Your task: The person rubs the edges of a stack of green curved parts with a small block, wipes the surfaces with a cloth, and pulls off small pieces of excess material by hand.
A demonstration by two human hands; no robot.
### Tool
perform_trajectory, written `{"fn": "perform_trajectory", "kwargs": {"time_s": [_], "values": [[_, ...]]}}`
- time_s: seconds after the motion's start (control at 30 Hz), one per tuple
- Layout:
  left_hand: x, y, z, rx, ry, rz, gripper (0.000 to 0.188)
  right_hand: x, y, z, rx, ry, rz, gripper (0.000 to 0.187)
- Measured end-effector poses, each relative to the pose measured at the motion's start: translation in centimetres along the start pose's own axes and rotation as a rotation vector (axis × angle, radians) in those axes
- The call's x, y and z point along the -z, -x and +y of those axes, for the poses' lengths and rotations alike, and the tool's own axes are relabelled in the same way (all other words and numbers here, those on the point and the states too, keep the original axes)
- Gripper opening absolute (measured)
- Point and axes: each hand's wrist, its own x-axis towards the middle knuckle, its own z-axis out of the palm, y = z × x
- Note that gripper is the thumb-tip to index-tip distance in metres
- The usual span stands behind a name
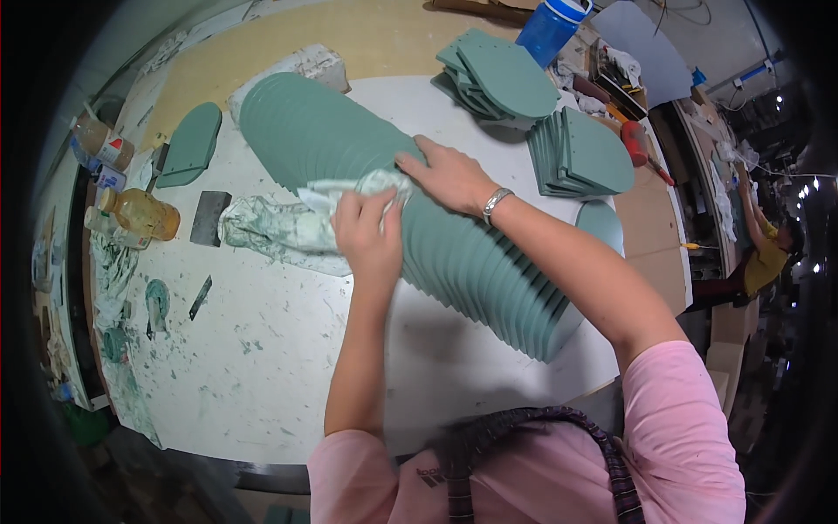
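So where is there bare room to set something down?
Mainly the flecked white tabletop on either side of the left forearm, below the blade and fanned panels; a narrower gap lies between those panels and the upper stack. Bottles crowd the upper left.

The most room is left on the near left of the worktop (271, 384), but a thin blade (201, 298) is met there. The middle is blocked by the long green row (480, 271). Left of it, the way is blocked by a rag (275, 231) and a grey block (209, 218). A strip is left open between the row and two stacks (511, 79).
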Motion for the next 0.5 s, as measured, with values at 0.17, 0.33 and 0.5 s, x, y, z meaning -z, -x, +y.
{"fn": "perform_trajectory", "kwargs": {"time_s": [0.17,0.33,0.5], "values": [[0.4,3.8,-0.9,0.112,0.085,-0.016,0.015,0.9,-0.3,1.5,-0.021,-0.100,-0.024,0.078],[-2.3,-4.5,0.8,-0.146,-0.075,-0.072,0.009,0.8,-0.8,1.2,0.021,-0.261,-0.077,0.082],[-1.9,-2.5,0.6,-0.120,-0.020,-0.076,0.008,2.3,0.8,5.2,0.099,-0.424,-0.071,0.094]]}}
